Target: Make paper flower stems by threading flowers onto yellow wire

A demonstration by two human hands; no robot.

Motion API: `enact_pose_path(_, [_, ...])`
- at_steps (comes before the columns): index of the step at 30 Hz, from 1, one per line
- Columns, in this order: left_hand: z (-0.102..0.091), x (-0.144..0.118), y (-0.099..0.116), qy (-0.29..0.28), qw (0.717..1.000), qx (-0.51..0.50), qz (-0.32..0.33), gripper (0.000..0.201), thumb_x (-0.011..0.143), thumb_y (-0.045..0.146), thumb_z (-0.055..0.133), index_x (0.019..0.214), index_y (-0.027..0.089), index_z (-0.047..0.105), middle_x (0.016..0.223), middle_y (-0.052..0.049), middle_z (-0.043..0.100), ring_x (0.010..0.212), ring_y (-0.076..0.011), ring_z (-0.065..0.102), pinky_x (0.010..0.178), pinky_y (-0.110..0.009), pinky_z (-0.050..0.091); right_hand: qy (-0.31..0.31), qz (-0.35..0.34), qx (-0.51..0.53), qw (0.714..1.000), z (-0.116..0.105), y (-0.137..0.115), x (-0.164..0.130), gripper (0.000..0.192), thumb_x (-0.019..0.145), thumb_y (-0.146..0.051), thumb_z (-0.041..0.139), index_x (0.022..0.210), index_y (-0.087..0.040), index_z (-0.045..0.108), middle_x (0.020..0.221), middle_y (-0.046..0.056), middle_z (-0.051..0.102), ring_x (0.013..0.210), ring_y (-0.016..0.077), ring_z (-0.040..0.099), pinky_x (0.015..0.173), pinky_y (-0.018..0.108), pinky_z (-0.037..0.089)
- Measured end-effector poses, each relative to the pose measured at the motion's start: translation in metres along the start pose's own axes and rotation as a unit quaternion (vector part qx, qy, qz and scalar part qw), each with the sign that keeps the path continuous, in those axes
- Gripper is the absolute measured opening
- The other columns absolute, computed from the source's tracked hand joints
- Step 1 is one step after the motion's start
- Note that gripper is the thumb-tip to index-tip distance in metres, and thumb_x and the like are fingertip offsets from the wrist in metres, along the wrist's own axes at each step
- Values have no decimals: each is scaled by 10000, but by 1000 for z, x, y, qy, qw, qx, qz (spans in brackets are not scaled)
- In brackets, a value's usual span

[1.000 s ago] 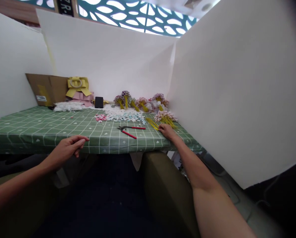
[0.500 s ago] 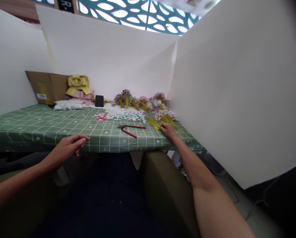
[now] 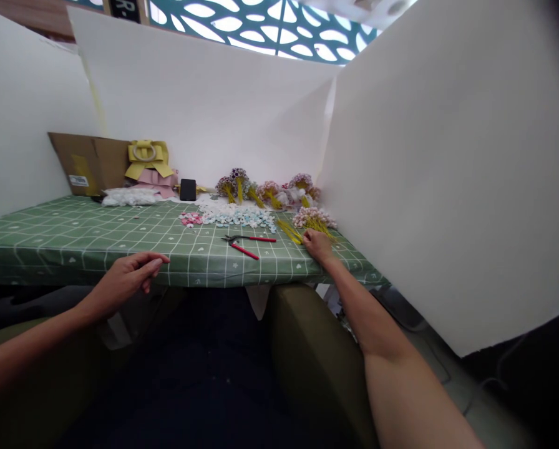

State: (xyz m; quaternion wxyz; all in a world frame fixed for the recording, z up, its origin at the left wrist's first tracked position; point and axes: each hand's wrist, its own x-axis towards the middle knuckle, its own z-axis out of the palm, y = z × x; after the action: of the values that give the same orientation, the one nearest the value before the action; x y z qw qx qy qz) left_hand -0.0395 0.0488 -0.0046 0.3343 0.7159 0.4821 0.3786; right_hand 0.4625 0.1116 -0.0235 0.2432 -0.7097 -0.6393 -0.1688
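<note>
Your right hand (image 3: 317,244) rested on the yellow stems (image 3: 289,231) at the table's (image 3: 73,240) two o'clock, grip hidden, while your left hand (image 3: 128,279) hung loosely curled and empty at seven o'clock; finished bunches (image 3: 267,192) stood behind, loose petals (image 3: 235,217) and pliers (image 3: 246,244) lay unused.

White boards (image 3: 204,106) stand upright around the table (image 3: 50,234) on three sides, like walls, and the right board (image 3: 448,156) comes close to the camera. The table has a green cloth with a pattern of white squares. Above the boards is a teal screen (image 3: 261,31) with leaf-shaped openings, and bright daylight comes through it. Under the table it is dark. An olive-green seat (image 3: 307,349) stands before the table.
</note>
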Motion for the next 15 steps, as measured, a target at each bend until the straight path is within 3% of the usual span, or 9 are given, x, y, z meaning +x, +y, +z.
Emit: enact_pose_path(15, [-1, -1, -1, -7, 1000, 4, 9, 425, 797, 527, 542, 1025, 175, 614, 678, 38, 489, 499, -94, 482, 511, -234, 421, -20, 29, 13, 999, 0, -5, 3, 182, 793, -174, 512, 787, -135, 689, 815, 79, 706, 742, 163, 592, 667, 231, 367])
